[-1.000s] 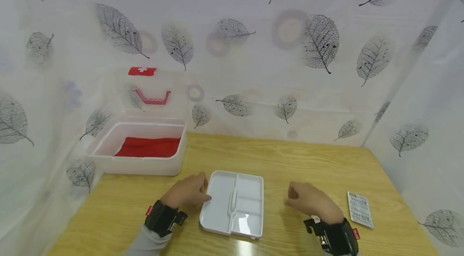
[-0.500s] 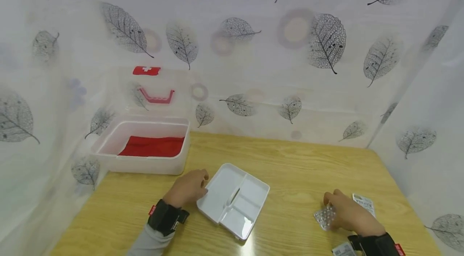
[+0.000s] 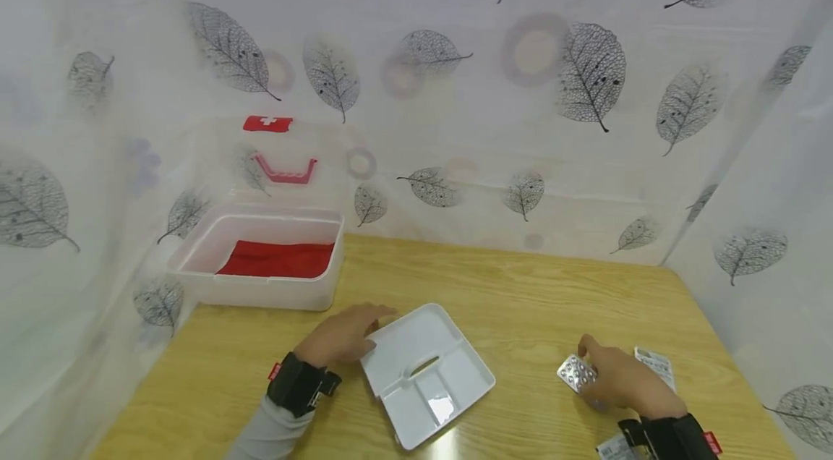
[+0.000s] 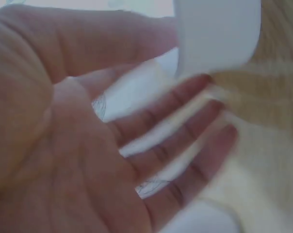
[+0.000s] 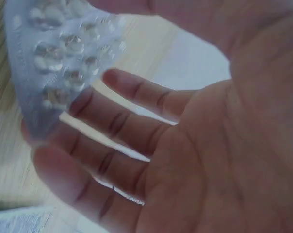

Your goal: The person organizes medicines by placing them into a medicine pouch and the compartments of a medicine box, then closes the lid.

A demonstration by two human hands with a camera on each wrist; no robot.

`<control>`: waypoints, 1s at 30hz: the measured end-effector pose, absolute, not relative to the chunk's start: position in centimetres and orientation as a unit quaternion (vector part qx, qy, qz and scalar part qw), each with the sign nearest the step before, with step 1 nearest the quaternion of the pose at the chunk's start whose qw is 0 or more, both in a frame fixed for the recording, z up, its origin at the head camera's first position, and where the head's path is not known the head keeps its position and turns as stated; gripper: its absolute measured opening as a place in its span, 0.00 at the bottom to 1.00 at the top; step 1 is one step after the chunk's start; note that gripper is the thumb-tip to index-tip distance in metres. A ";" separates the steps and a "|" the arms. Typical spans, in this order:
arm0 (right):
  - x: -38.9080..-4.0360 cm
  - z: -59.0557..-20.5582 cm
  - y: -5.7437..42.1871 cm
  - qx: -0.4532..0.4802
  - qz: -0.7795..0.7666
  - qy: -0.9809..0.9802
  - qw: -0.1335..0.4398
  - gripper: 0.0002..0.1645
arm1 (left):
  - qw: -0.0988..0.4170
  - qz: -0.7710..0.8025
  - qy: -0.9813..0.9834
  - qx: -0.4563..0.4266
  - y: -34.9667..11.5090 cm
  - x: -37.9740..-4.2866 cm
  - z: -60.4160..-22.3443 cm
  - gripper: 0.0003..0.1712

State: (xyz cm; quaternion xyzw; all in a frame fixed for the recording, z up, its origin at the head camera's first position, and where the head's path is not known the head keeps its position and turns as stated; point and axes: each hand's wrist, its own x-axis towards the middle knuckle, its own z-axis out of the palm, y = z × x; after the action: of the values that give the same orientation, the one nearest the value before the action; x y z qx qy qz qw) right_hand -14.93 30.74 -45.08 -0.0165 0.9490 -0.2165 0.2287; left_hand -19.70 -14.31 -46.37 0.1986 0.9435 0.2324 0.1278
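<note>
The right hand (image 3: 628, 377) holds a shiny blister pack (image 3: 575, 373). The thumb is at one edge and the fingers curl in on the other side. The pack sticks out on the left side of the hand. It has rows of little round bubbles, and they look whitish up close. I can't tell if the pack touches the table (image 3: 520, 294).

The left hand (image 3: 345, 333) is at the left edge of a white divided tray (image 3: 449, 366). Its thumb touches the edge, and three fingers are spread out and quite straight. The tray lies turned at a slant on the table, between the two hands. It has one big space, some smaller spaces and a long slot near the middle.

A flat pack with print (image 3: 656, 362) lies just past the right hand, partly hidden by it. Another printed card (image 3: 614, 449) pokes out by the right wrist.

At the back left is a cloudy plastic box (image 3: 263, 294) with a red cloth (image 3: 276, 260) in it. Above it are a red handle (image 3: 286, 176) and a red label (image 3: 267, 125) with a white cross. Behind is a pale sheet (image 3: 455, 105) with leaf pictures.
</note>
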 end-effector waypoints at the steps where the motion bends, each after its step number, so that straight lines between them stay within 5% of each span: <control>1: -14.9 -45.1 30.6 -0.013 -0.218 0.948 0.230 0.35 | 0.132 0.227 0.946 0.190 -14.5 -19.6 -46.1 0.29; 5: -14.8 -44.7 29.8 -0.034 -0.210 0.954 0.210 0.47 | 0.162 0.227 0.950 0.144 -14.9 -19.4 -45.3 0.16; 9: -14.5 -43.9 28.0 -0.086 -0.205 0.960 0.172 0.44 | 0.170 0.249 0.942 0.146 -15.0 -19.6 -45.2 0.09; 22: -13.9 -42.8 18.9 -0.227 -0.296 0.918 0.138 0.22 | 0.032 0.282 0.938 0.201 -13.5 -20.2 -47.9 0.20; 30: -14.0 -43.4 16.4 -0.256 -0.275 0.921 0.099 0.15 | 0.068 0.330 0.923 0.187 -12.5 -20.5 -48.3 0.18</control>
State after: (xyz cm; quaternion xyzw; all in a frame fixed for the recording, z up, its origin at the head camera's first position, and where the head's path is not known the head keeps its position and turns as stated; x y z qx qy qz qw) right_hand -14.04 16.44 -43.42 -0.2564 0.9212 -0.2754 0.0989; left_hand -20.48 -12.49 -48.32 0.1870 0.9227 0.3302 0.0682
